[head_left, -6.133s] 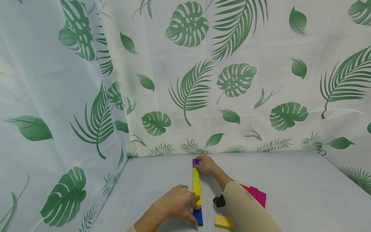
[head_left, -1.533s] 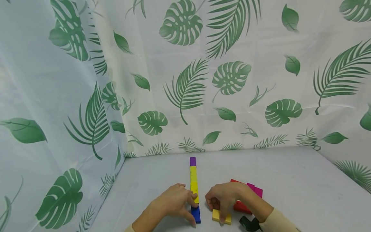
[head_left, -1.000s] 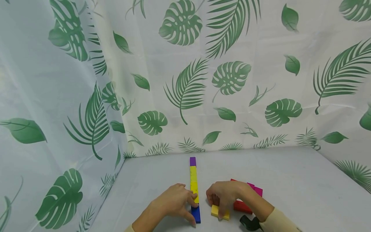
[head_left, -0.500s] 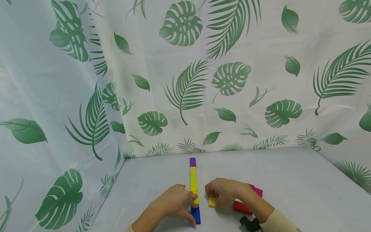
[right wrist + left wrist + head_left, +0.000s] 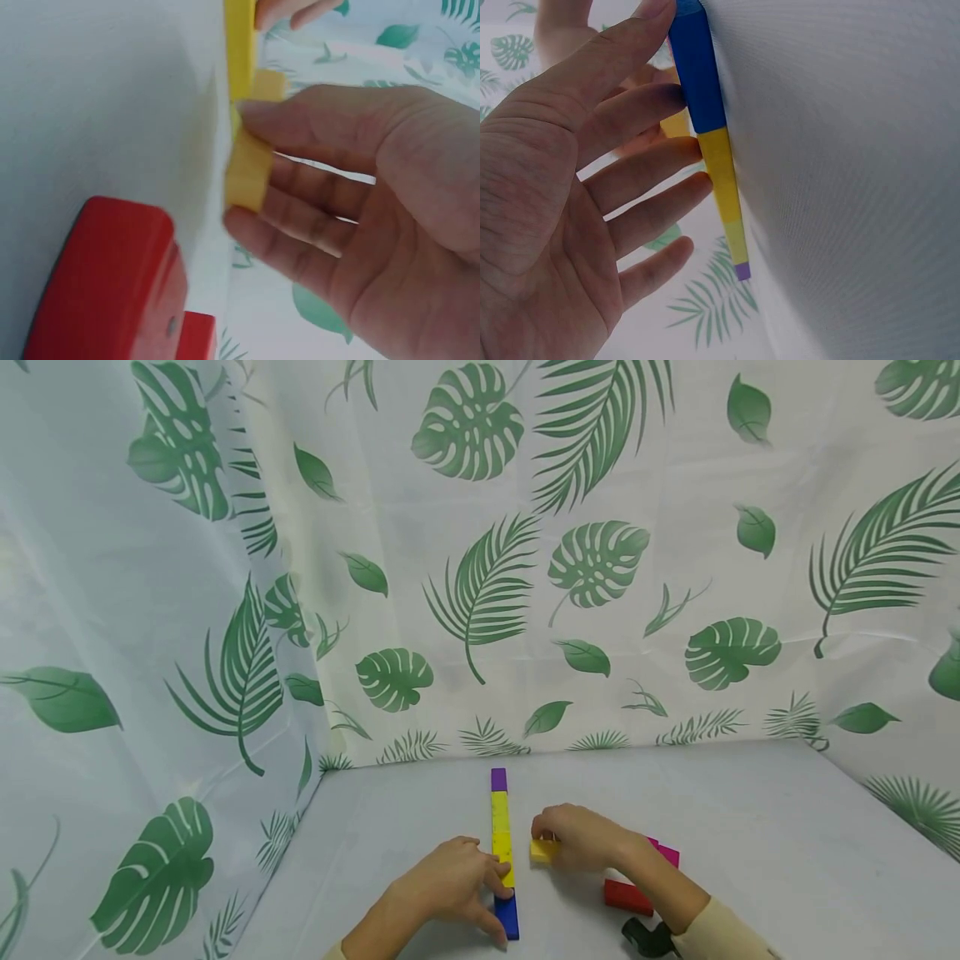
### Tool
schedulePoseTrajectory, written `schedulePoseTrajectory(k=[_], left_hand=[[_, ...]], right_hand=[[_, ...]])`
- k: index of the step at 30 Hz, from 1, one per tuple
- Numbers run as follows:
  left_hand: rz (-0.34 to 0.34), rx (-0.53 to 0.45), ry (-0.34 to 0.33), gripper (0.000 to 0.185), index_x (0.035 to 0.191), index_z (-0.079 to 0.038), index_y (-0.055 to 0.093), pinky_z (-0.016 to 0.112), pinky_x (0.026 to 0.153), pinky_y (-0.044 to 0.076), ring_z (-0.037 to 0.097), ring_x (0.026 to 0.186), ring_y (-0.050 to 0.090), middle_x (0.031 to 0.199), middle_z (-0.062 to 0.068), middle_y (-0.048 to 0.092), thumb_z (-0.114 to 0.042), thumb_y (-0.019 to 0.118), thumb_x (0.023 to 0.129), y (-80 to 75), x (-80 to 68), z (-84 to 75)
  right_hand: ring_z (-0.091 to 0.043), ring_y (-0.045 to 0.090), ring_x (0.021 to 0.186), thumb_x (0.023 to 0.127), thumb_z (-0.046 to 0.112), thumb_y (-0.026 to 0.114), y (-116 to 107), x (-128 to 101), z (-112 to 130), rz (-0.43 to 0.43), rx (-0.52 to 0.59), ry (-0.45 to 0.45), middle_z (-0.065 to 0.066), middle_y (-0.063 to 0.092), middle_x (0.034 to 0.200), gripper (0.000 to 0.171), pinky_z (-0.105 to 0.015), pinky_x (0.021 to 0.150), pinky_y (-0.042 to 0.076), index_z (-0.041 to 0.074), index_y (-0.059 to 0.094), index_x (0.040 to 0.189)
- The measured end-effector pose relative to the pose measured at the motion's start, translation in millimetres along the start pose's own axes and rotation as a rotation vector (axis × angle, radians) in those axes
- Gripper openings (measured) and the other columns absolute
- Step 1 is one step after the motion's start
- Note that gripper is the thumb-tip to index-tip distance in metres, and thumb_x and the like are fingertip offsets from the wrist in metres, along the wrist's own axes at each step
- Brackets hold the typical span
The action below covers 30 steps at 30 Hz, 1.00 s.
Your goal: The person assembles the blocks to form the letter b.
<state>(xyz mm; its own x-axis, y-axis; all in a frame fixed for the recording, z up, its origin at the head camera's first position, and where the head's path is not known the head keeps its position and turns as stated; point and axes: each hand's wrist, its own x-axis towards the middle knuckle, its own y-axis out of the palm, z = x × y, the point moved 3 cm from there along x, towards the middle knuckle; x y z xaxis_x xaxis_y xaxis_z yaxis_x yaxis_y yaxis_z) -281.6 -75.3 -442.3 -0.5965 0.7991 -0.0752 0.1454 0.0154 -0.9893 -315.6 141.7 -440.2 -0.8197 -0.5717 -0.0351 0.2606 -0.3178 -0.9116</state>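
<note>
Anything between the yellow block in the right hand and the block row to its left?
Nothing visible: in the head view only tabletop shows between the yellow block, held in the right hand, and the block row. The left hand touches the row's near part from the left.

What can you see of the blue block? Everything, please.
The blue block is a deep blue, elongated rectangular piece with flat faces and a smooth look; wood or plastic, I can't tell. No markings can be made out. It lies on the pale tabletop as the nearest piece of a straight row, its length along the row. Its far end meets a yellow block with no visible gap. The left hand touches it, thumb at the near end, forefinger against its side.
</note>
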Motion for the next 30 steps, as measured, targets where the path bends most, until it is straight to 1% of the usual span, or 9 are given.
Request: schedulePoseTrajectory(k=[5, 11, 18, 24, 30], left_hand=[[-0.003, 0.011, 0.009, 0.053, 0.116, -0.039, 0.079, 0.039, 0.117, 0.045, -0.003, 0.125, 0.062, 0.134, -0.013, 0.070, -0.070, 0.082, 0.073, 0.2, -0.3, 0.3], [0.002, 0.003, -0.002, 0.052, 0.115, -0.041, 0.079, 0.039, 0.117, 0.046, -0.002, 0.125, 0.062, 0.133, -0.015, 0.070, -0.071, 0.082, 0.073, -0.5, 0.8, 0.0], [-0.001, 0.004, 0.004, 0.052, 0.115, -0.041, 0.079, 0.039, 0.116, 0.046, -0.002, 0.124, 0.063, 0.133, -0.014, 0.070, -0.072, 0.081, 0.073, 2.4, 2.6, 1.8], [-0.003, 0.010, 0.012, 0.053, 0.116, -0.041, 0.079, 0.040, 0.116, 0.046, -0.001, 0.125, 0.063, 0.134, -0.013, 0.070, -0.072, 0.081, 0.073, 3.3, 3.2, 2.3], [0.004, -0.011, -0.003, 0.053, 0.116, -0.041, 0.079, 0.040, 0.117, 0.045, -0.002, 0.127, 0.061, 0.134, -0.013, 0.069, -0.071, 0.082, 0.072, 1.9, 2.0, 1.6]], right_hand=[[-0.010, 0.057, 0.090, 0.087, 0.008, 0.081, -2, 4, -3, -0.098, -0.005, -0.034, 0.009, 0.067, 0.100, 0.030, -0.036, 0.089, 0.059, 0.015, 0.075, 0.116], [-0.013, 0.060, 0.093, 0.088, 0.009, 0.081, -6, 5, -3, -0.158, 0.051, -0.020, 0.005, 0.069, 0.104, 0.033, -0.039, 0.090, 0.060, 0.012, 0.074, 0.120], [-0.014, 0.060, 0.092, 0.089, 0.007, 0.079, -4, 6, -9, -0.178, 0.072, -0.014, 0.003, 0.071, 0.106, 0.032, -0.039, 0.090, 0.060, 0.011, 0.075, 0.120], [-0.015, 0.060, 0.093, 0.091, 0.007, 0.078, -3, 8, -12, -0.174, 0.090, -0.003, 0.001, 0.072, 0.109, 0.032, -0.041, 0.093, 0.061, 0.009, 0.075, 0.123], [-0.015, 0.061, 0.094, 0.093, 0.008, 0.076, 0, 13, -14, -0.179, 0.084, -0.007, -0.002, 0.073, 0.111, 0.031, -0.043, 0.094, 0.060, 0.007, 0.074, 0.124]])
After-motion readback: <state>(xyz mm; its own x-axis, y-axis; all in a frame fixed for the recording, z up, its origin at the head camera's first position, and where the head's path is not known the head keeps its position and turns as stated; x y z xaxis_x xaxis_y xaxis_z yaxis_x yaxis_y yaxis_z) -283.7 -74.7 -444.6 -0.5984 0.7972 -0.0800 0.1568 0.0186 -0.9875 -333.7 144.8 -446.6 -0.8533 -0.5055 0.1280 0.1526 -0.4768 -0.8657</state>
